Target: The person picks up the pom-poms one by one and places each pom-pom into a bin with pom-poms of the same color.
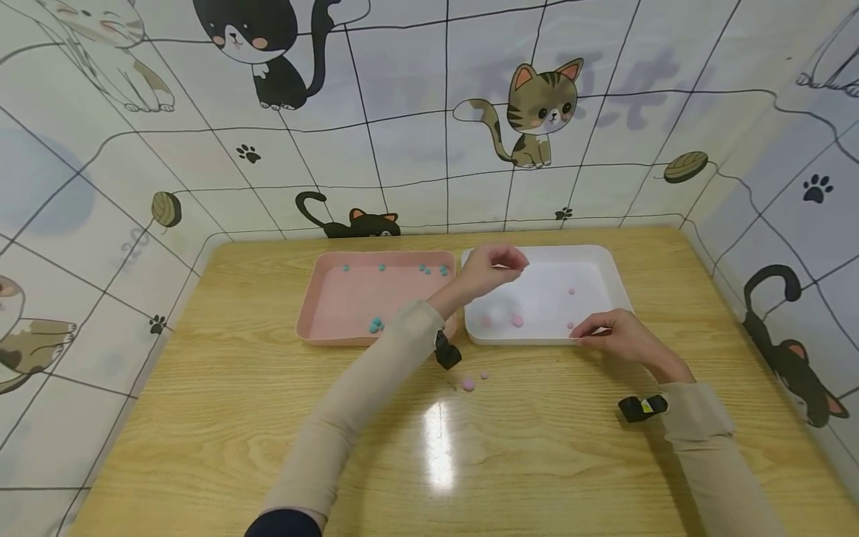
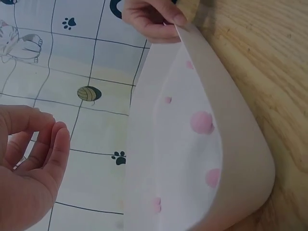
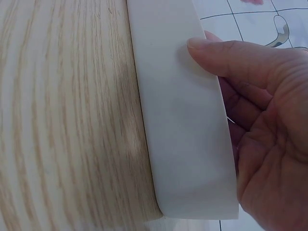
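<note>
My left hand [image 1: 493, 270] hovers over the back left part of the white tray [image 1: 593, 261], its fingers curled and the tips of thumb and fingers meeting. In the left wrist view nothing shows between those fingertips. With thumb outside the front wall and fingers inside, my right hand [image 1: 620, 335] pinches the rim of the same tray near its front right corner. Small pink balls of different sizes lie in the white tray, among them a larger one [image 1: 517, 321] near the front and a tiny one [image 1: 572, 291] towards the right.
Left of the white tray stands a pink tray [image 1: 342, 298] holding several teal balls [image 1: 376, 325]. Two pink balls [image 1: 468, 383] lie on the wooden table [image 1: 537, 447] in front of the trays. Cat-patterned sheeting [image 1: 416, 149] encloses the back and sides.
</note>
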Demonstrator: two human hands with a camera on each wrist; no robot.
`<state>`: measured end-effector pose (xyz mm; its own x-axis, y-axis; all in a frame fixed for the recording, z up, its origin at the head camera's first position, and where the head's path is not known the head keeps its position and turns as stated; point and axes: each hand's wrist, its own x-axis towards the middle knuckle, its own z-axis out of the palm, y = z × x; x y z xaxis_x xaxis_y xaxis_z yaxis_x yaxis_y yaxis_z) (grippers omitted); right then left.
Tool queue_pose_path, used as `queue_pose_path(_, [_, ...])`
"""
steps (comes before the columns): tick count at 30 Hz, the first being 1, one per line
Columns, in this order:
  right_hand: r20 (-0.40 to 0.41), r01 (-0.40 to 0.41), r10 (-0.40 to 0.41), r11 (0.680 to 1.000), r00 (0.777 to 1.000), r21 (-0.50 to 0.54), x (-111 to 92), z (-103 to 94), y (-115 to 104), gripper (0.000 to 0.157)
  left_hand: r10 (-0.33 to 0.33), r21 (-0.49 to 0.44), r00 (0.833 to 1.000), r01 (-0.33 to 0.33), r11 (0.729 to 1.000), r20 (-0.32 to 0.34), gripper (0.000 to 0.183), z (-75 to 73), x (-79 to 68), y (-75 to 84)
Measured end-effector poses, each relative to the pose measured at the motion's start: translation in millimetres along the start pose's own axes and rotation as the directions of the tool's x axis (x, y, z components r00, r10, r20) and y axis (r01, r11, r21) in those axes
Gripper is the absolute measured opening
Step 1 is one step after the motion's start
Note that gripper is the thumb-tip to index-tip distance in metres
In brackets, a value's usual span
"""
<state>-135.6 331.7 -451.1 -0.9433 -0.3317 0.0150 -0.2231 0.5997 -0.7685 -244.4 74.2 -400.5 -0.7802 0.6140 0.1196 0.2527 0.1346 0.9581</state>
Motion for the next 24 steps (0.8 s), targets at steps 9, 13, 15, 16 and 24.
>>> queue_pose_path(9, [0.001,0.017,-0.017,1.0,1.0,0.0,-1,-0.5,-1,0.01,0.04,-0.027,0.998,-0.039,0.999,0.052,0.013,-2.8,-31.2,7.7])
queue_pose_path(13, [0.0,-0.004,0.004,1.0,1.0,-0.008,-1,0.0,0,0.012,0.051,-0.058,0.997,-0.047,0.997,0.063,0.013,-2.6,-43.7,5.0])
queue_pose_path(15, [0.002,-0.009,0.009,1.0,1.0,-0.003,-1,0.1,0,0.012,0.045,-0.074,0.997,-0.04,0.996,0.069,0.013,-2.7,-50.2,3.1])
queue_pose_path(16, [0.004,-0.009,0.009,1.0,1.0,-0.002,-1,0.0,0,0.012,0.041,-0.081,0.997,-0.036,0.996,0.072,0.013,-2.9,-53.5,1.9])
queue_pose_path(24, [-0.004,0.007,-0.007,1.0,1.0,0.007,-1,0.6,1,0.01,0.082,-0.04,0.993,-0.079,0.996,0.087,0.009,-4.1,-78.3,-6.7])
